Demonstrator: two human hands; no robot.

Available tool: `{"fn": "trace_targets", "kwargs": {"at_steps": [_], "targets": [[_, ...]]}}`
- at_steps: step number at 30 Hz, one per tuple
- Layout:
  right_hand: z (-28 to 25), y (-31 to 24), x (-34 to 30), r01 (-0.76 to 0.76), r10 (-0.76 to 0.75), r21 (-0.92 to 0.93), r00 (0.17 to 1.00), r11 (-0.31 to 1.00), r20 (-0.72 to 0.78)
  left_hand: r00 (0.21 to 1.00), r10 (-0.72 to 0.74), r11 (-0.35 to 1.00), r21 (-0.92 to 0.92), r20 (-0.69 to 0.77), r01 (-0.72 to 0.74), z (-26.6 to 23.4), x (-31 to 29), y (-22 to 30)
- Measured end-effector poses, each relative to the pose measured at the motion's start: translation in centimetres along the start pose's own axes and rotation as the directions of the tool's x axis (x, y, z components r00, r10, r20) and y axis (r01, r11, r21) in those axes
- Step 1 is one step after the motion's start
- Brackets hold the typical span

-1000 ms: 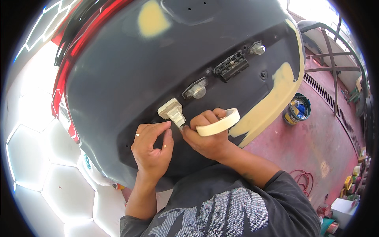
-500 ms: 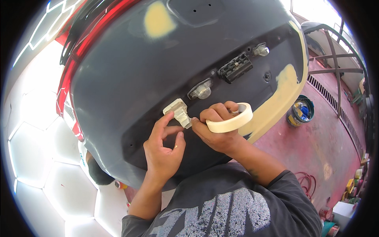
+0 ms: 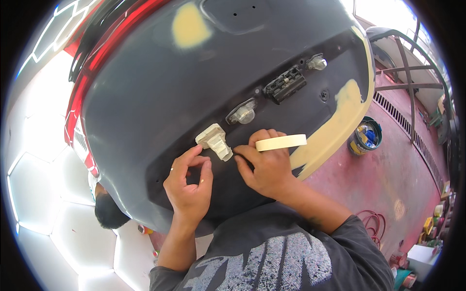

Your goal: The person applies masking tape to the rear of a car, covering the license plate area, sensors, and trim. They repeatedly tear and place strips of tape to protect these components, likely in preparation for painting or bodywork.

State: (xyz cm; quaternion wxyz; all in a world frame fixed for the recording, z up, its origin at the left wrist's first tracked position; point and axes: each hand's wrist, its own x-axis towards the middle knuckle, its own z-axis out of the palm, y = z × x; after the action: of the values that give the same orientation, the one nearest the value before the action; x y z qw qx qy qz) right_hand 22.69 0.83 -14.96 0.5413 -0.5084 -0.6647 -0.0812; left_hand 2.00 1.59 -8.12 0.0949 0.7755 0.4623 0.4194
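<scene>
A small fitting wrapped in cream masking tape [image 3: 214, 139] sticks out from the dark grey car tailgate [image 3: 141, 92]. My left hand [image 3: 189, 186] is beside it, thumb and fingers curved but apart, with a fingertip at the wrapped fitting's lower left edge. In my right hand [image 3: 268, 170] is a roll of masking tape [image 3: 284, 141], seen nearly edge-on, just right of the fitting. The right thumb and index finger are bent toward the fitting; whether a tape strip lies between them I cannot tell.
Up and right along the tailgate sit a clear lamp [image 3: 243, 114], a black latch-like part [image 3: 285, 86] and another lamp [image 3: 318, 62]. A bucket [image 3: 365, 137] stands on the reddish floor. A person's dark-haired head [image 3: 110, 209] shows at lower left. A red hose [image 3: 373, 224] lies coiled at right.
My left hand has drawn slightly down and left. My right hand has come away from the fitting's edge, and the tape roll has turned from a slanted ring to edge-on.
</scene>
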Motion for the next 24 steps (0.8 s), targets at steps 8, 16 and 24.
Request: {"fn": "trace_targets", "kwargs": {"at_steps": [8, 16, 24], "targets": [[0.5, -0.3, 0.9, 0.127, -0.135, -0.132, 0.989, 0.983, -0.059, 0.99, 0.122, 0.992, 0.034, -0.073, -0.12, 0.4, -0.3, -0.6], [-0.7, 2.1, 3.1, 0.255, -0.255, 0.018, 0.964, 0.967, 0.078, 0.913, 0.408, 0.909, 0.09, 0.005, -0.406, 0.7, 1.4, -0.9], [-0.2, 2.8, 3.3, 0.253, -0.254, 0.057, 0.967, 0.966, 0.011, 0.888, 0.453, 0.884, 0.096, 0.075, -0.458, 0.7, 3.1, -0.8]]}}
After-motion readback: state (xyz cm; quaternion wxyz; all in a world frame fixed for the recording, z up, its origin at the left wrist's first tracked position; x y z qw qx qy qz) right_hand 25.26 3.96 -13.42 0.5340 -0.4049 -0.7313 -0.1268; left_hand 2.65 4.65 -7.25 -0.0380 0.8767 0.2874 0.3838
